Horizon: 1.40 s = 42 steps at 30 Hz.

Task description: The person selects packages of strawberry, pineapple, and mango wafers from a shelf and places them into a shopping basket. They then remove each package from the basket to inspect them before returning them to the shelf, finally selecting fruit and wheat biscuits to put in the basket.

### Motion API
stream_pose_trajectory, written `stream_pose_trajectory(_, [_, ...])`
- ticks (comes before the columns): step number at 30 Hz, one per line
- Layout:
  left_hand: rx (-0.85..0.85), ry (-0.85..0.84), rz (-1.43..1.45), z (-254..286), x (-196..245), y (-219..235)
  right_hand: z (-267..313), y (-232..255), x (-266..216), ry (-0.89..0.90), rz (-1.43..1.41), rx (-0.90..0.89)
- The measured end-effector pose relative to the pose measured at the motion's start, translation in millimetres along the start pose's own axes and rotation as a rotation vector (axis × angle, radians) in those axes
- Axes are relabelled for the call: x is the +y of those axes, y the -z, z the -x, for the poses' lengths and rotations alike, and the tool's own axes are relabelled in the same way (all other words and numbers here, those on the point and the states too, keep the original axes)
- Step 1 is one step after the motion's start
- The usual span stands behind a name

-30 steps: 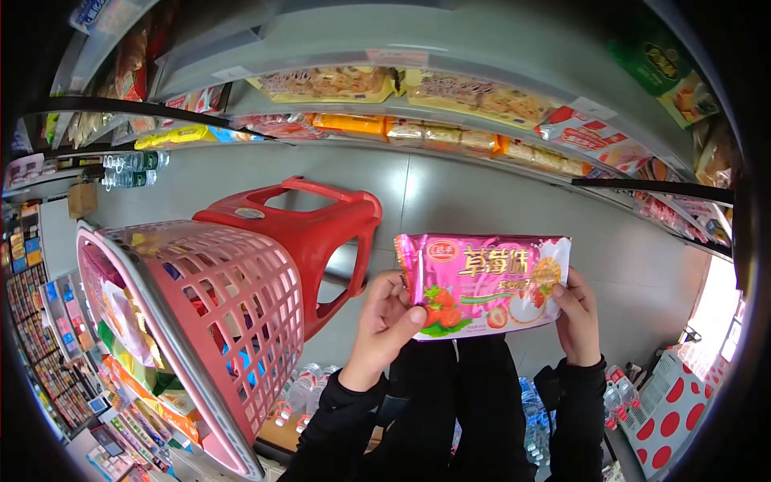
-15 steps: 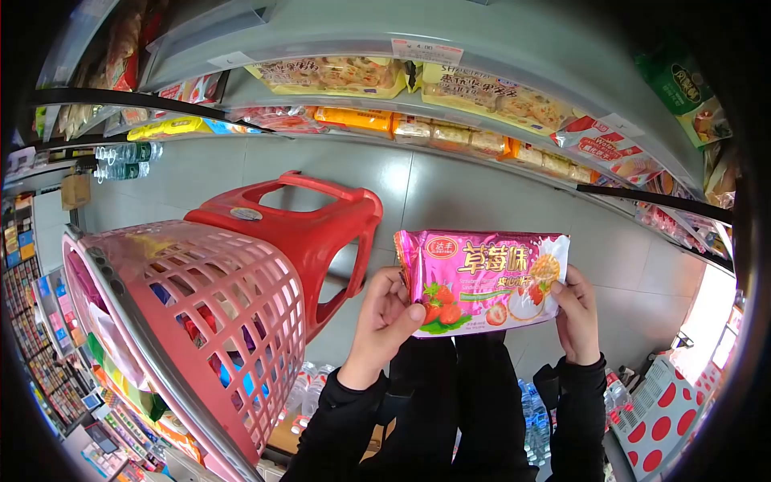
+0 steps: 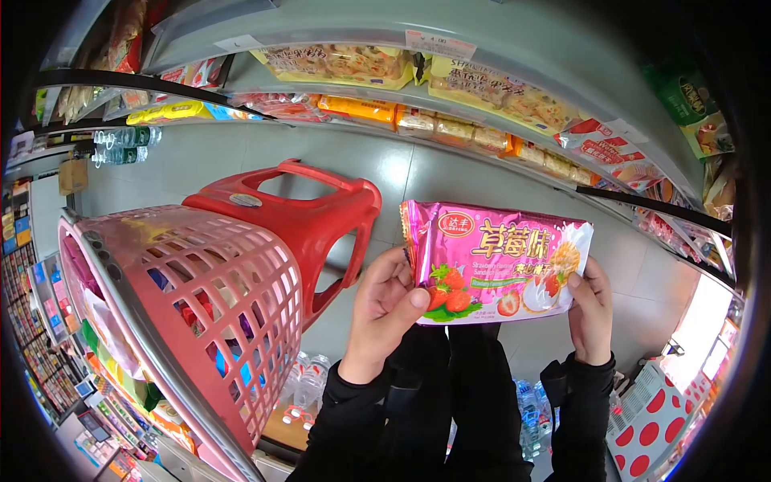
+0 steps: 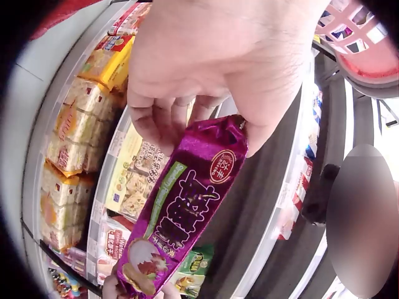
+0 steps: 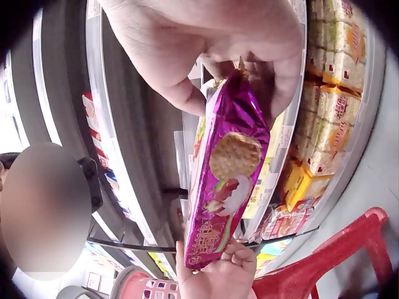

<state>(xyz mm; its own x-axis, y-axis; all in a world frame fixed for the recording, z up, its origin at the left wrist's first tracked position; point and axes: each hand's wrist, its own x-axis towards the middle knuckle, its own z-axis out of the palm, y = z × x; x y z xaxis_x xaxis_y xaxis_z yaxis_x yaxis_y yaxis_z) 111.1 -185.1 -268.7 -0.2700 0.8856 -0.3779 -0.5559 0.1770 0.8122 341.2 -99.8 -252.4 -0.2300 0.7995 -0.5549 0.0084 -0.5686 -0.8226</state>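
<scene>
One pink pack (image 3: 502,261), strawberry biscuits by its print: held in the air before the person's torso, over the floor (image 3: 450,177), printed face toward the head camera, long side nearly level. Left hand (image 3: 376,321): grips the logo end, thumb on the front near the lower corner, fingers bent round behind. Right hand (image 3: 593,321): pinches the opposite end, thumb on the front, fingers at the back. Neither is spread wide; each closes only as far as the pack's thickness. The end holds seem chosen to support it evenly and leave most of the print uncovered, legible. One pink basket (image 3: 132,277), left side, lattice-walled, goods inside; it touches a red stool (image 3: 313,225), which probably raises it within easy reach, though the contact is partly hidden. One shelf (image 3: 337,24), ahead: yellow packets (image 3: 345,64) set in a row, likely for display, price tag (image 3: 440,42) on its edge. Bottles (image 3: 309,386): low, near the legs.
</scene>
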Motion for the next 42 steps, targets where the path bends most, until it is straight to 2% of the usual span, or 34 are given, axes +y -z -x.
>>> stream_pose_trajectory(11, [-0.013,0.043,0.016,8.0,-13.9,11.0,3.2,-3.5,13.4,-0.043,-0.044,-0.012])
stream_pose_trajectory(21, [0.015,0.022,0.078,18.5,-8.5,19.1,9.2,-9.5,23.3,-0.089,-0.053,-0.058])
stream_pose_trajectory(32, [-0.025,-0.009,0.144,25.8,-3.0,30.8,8.7,-23.1,23.7,-0.090,-0.045,-0.090])
stream_pose_trajectory(42, [0.008,-0.050,0.105,30.9,-8.7,27.4,13.6,-20.6,20.8,-0.108,-0.045,-0.047])
